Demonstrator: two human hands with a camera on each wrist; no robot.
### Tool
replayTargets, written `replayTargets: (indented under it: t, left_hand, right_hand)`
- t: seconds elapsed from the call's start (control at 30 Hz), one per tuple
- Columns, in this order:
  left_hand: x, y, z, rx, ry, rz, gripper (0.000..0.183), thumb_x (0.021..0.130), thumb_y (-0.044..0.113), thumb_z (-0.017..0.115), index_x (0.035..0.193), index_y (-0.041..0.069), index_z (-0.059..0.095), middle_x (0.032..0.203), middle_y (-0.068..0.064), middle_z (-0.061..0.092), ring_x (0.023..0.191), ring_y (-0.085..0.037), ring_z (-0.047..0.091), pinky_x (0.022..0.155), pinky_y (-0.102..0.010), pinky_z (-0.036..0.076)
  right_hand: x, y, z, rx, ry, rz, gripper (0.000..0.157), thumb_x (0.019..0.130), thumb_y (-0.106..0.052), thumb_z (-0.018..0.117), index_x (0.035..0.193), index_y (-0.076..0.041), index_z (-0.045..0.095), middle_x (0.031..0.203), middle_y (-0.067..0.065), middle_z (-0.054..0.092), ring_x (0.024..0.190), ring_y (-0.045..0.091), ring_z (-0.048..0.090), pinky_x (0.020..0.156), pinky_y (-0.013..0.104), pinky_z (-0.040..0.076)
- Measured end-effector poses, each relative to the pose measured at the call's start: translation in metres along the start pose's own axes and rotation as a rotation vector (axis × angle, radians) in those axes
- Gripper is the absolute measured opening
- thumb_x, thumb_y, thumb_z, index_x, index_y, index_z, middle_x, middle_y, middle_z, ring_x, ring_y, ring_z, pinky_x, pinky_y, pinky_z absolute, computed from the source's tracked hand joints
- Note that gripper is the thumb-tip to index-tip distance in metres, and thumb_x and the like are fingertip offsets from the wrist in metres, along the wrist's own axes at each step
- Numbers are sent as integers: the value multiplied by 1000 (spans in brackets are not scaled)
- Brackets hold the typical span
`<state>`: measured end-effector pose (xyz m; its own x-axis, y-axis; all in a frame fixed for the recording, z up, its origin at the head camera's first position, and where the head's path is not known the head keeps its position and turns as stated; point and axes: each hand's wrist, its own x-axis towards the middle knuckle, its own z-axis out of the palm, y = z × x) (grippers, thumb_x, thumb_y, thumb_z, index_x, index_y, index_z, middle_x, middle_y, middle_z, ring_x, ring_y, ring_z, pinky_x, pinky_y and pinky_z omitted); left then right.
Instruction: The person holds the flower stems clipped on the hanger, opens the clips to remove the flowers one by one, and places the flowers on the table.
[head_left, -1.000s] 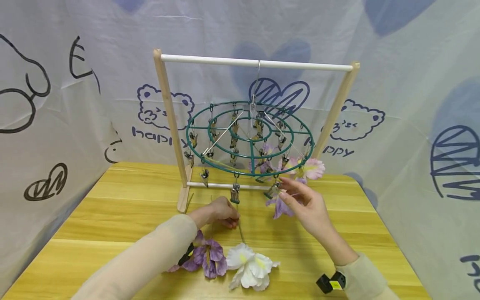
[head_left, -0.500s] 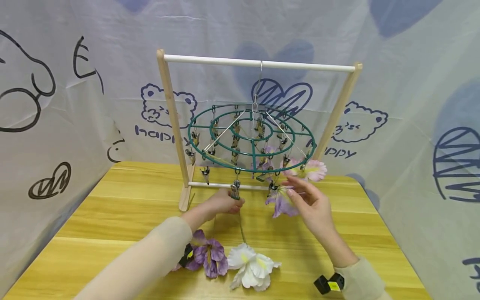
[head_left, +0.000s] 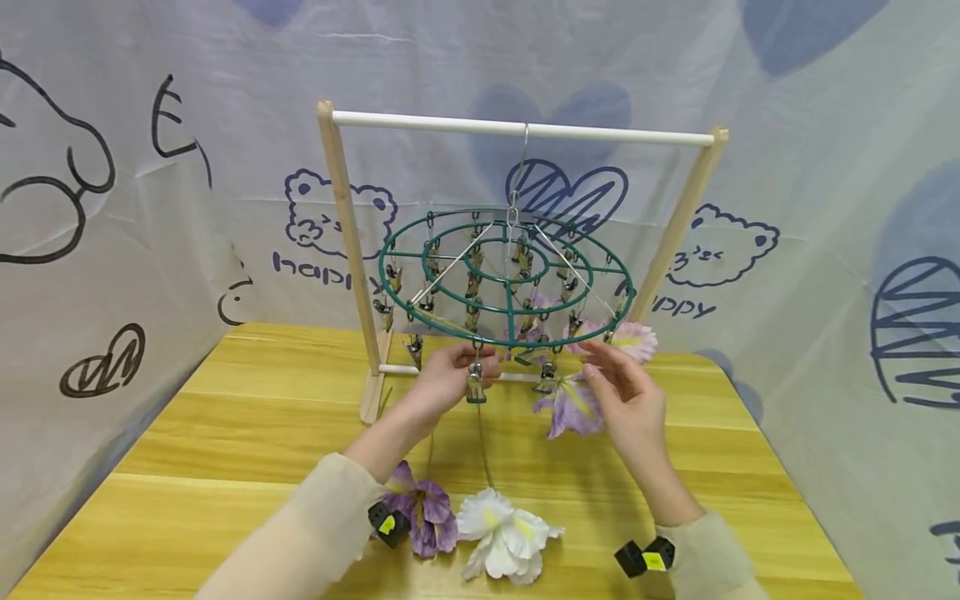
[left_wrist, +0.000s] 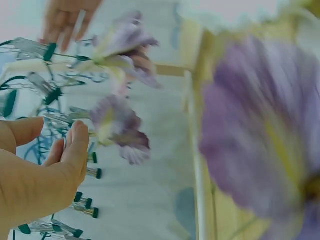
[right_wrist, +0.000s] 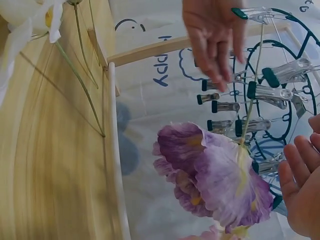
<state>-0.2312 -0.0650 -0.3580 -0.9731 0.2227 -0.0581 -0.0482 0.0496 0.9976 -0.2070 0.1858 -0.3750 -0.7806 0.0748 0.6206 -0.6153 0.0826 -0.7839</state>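
A green round clip hanger hangs on a metal hook, with several metal clips on its rings. My left hand is raised beneath its front rim, behind a dangling clip. In the left wrist view a gap separates that thumb from the fingers, near several clips. My right hand is beside a purple flower hanging head-down by its stem; its fingers are extended, and I see nothing held. On the table lie a white flower and another purple flower, partly hidden by my left sleeve.
A wooden stand with a white top bar carries the hanger over the wooden table. Further back hangs a pink flower. A printed cloth surrounds the table on its back and sides.
My left hand has risen from beside the white flower's stem to below the hanger. My right hand has moved slightly up and away from the clip on the hanging purple flower.
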Motion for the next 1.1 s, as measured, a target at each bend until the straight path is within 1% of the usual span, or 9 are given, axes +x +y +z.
replayTargets:
  t: [0.13, 0.27, 0.4, 0.47, 0.63, 0.73, 0.93, 1.0, 1.1]
  left_hand:
    - [-7, 6, 6, -79, 51, 62, 39, 106, 24, 64, 138, 2, 59, 127, -14, 70, 114, -27, 68, 101, -38, 54]
    - [-10, 9, 11, -148, 110, 131, 33, 106, 19, 63, 136, 7, 62, 127, -10, 70, 109, -21, 68, 92, -33, 48]
    - [-11, 7, 16, -239, 134, 192, 35, 105, 13, 63, 139, 6, 61, 132, -10, 68, 114, -21, 67, 103, -37, 53]
    - [-10, 4, 19, -267, 147, 218, 36, 104, 10, 64, 139, 4, 60, 129, -12, 68, 114, -21, 67, 105, -39, 55]
    - [-5, -6, 28, -308, 192, 259, 33, 101, 5, 66, 134, -2, 62, 121, -16, 70, 107, -18, 70, 96, -32, 60]
    - [-2, -10, 33, -339, 215, 270, 31, 100, 2, 68, 130, -5, 63, 121, -19, 70, 107, -21, 72, 97, -34, 61]
    - [1, -16, 37, -380, 257, 261, 16, 97, -1, 70, 112, -6, 66, 109, -17, 72, 105, -26, 73, 92, -33, 62]
    - [3, -17, 39, -398, 256, 267, 14, 97, -2, 71, 108, -6, 65, 104, -13, 72, 100, -23, 74, 91, -32, 63]
    - [5, -18, 41, -422, 253, 294, 15, 97, -2, 71, 110, -7, 66, 99, -8, 71, 93, -15, 73, 94, -37, 62]
  right_hand:
    - [4, 1, 5, 19, 0, 19, 34, 95, 15, 65, 128, 12, 64, 122, 27, 69, 106, 17, 71, 92, 23, 60]
    - [8, 1, 11, 7, 4, 47, 33, 95, 14, 65, 127, 11, 64, 119, 22, 71, 104, 13, 71, 93, 22, 60]
    - [11, 4, 16, -9, -19, 36, 30, 95, 12, 66, 125, 11, 65, 118, 10, 74, 98, 12, 71, 88, 20, 60]
    - [12, 5, 18, -16, -43, 15, 30, 95, 11, 67, 125, 11, 65, 121, 8, 73, 95, 13, 71, 86, 20, 61]
    - [14, 7, 22, -58, -87, -10, 33, 94, 9, 68, 127, 8, 66, 127, 22, 69, 96, 13, 71, 88, 21, 60]
    - [14, 8, 24, -75, -102, 0, 34, 94, 11, 67, 127, 8, 66, 129, 27, 67, 98, 10, 70, 87, 21, 61]
    - [13, 8, 29, -72, -112, 14, 30, 92, 17, 63, 121, 13, 66, 131, 28, 65, 98, 5, 68, 79, 18, 61]
    - [13, 7, 31, -87, -107, 19, 27, 92, 16, 64, 119, 13, 67, 130, 27, 66, 97, 3, 68, 76, 16, 60]
    - [14, 5, 33, -108, -97, 42, 26, 93, 13, 66, 118, 10, 70, 130, 24, 68, 96, 3, 67, 71, 15, 58]
